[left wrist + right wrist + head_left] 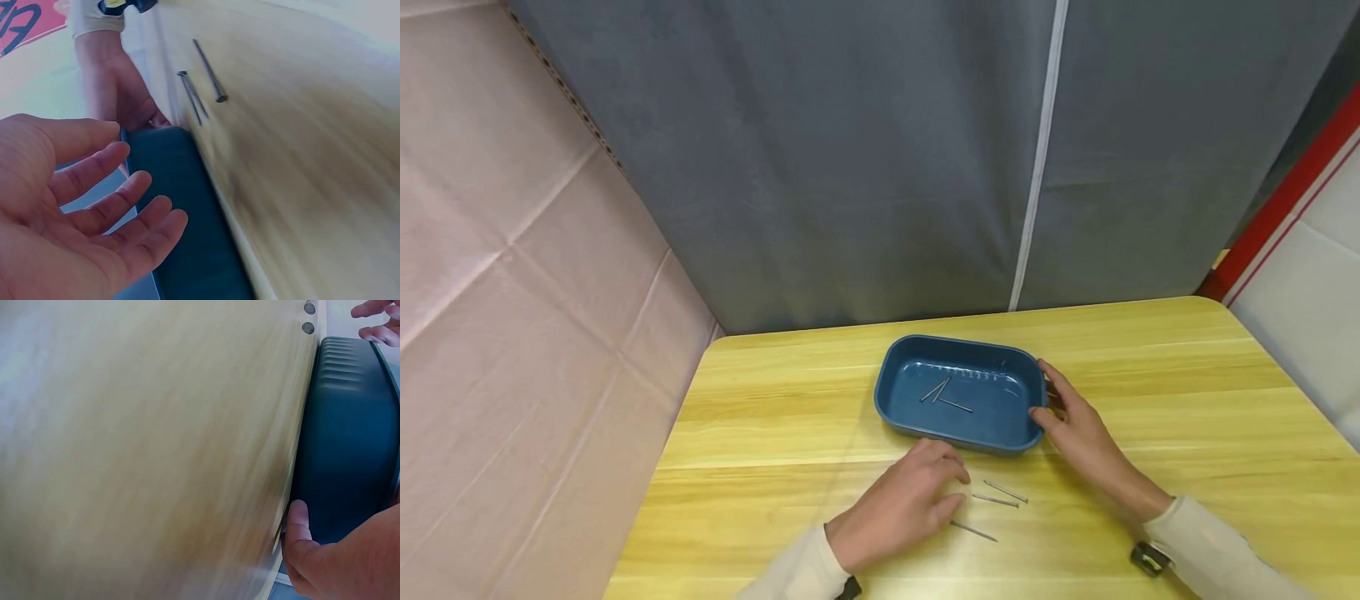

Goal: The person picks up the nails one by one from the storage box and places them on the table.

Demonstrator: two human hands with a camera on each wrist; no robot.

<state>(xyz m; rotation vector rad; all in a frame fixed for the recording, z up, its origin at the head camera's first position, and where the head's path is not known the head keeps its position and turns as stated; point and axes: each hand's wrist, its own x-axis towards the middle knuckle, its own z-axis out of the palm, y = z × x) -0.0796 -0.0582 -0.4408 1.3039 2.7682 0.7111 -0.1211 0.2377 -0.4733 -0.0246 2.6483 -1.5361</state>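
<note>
Your R hand (1081, 429) grips the tray (1000, 419) by one end. Your L hand (910, 497), empty w/ fingers loose, is nr 3 nails (996, 501).

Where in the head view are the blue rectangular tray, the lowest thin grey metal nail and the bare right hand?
Blue rectangular tray (1002, 414): head view, bare inner floor.
Lowest thin grey metal nail (974, 532): head view, shank's middle.
Bare right hand (1086, 433): head view, its back.
</note>
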